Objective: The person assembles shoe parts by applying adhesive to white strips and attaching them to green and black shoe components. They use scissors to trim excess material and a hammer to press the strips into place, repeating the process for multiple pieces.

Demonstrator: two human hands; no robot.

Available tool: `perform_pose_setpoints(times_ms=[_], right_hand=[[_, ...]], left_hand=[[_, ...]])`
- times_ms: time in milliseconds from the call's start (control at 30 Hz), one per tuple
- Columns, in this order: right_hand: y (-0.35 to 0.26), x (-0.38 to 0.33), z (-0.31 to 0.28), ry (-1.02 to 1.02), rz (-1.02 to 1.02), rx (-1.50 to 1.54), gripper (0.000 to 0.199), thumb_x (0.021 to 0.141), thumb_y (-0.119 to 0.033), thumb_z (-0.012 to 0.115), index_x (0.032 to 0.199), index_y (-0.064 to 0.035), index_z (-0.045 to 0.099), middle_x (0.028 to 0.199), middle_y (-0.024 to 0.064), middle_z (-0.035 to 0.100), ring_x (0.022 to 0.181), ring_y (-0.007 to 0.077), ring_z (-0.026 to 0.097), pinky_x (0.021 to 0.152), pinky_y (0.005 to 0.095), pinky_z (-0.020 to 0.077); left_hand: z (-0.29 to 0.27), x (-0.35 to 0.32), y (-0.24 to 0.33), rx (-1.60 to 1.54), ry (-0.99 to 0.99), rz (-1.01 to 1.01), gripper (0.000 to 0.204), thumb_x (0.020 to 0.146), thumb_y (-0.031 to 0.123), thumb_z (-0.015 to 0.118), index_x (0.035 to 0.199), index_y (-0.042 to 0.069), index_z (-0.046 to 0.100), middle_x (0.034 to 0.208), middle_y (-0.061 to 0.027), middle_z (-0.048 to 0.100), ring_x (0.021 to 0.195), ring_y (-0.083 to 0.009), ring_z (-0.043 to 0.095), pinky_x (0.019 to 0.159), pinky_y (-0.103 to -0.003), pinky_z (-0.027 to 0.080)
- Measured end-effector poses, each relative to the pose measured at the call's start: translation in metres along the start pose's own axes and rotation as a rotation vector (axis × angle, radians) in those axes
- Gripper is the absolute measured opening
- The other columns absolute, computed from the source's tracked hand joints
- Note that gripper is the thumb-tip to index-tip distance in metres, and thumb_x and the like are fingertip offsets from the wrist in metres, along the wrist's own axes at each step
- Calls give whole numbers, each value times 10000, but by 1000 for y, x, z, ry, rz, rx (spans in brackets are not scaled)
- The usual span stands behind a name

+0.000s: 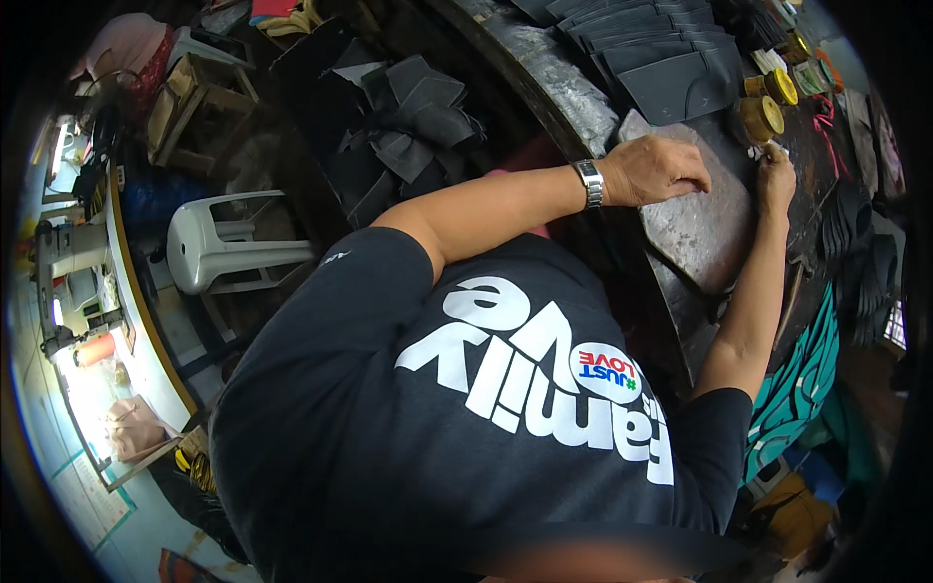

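My left hand (pixel 658 169), with a metal-banded watch (pixel 589 185) on its wrist, is over a worn grey slab (pixel 702 229). Its fingers are loosely curled, and nothing shows in them. At the slab's far right side, my right hand (pixel 776 181) has its fingers closed together beside a yellow-lidded jar (pixel 762 119). A small whitish bit shows at those fingertips, too small to name. Beyond the slab, flat black pieces (pixel 671 78) lie overlapped in a fanned row.
Another yellow-lidded jar (pixel 779 86) and a pink string (pixel 824 119) are at the back right. Teal strap-like pieces (pixel 799 374) hang at the right. Dark cut pieces (pixel 413 121) are heaped left of the bench. A white plastic stool (pixel 224 243) and a sewing machine (pixel 73 251) stand farther left.
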State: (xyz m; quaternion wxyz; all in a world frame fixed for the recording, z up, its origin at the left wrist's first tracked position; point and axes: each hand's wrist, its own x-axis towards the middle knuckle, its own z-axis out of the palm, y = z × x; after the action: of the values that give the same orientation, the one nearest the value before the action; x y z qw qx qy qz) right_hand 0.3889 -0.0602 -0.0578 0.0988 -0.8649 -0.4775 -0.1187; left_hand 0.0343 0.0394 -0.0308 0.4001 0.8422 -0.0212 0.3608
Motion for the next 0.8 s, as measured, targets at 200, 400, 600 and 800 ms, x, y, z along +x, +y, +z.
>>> perform_pose_setpoints(times_ms=[200,400,600,800], right_hand=[[-35,-54,-85,7,177,380,258,880,-65,621,1106,-68,744,904,125,753,866,182,714,820,309,531],[-73,-166,-133,-172,239,1275,270,909,-11,621,1160,33,707,980,40,707,848,115,645,786,263,519],[-118,-192,-101,202,184,418,302,862,-6,611,1137,-64,721,866,92,685,804,288,668,750,366,534],[-171,-213,-98,218,-2,153,402,875,-189,666,1251,-48,649,1209,167,608,1131,355,548,979,488,412]], left_hand=[[-1,0,-2,9,28,49,168,837,69,720,1004,89,730,988,-67,706,914,-253,687,815,-343,549],[-16,-14,20,-322,30,-71,217,839,-28,672,1026,58,738,981,-80,701,883,-202,683,773,-297,543],[-17,-41,55,-182,-354,62,169,839,96,769,1001,65,730,930,-84,688,852,-245,682,756,-325,546],[-22,-35,51,-284,-197,-72,128,874,65,759,1001,60,752,956,-62,679,823,-163,647,725,-271,521]])
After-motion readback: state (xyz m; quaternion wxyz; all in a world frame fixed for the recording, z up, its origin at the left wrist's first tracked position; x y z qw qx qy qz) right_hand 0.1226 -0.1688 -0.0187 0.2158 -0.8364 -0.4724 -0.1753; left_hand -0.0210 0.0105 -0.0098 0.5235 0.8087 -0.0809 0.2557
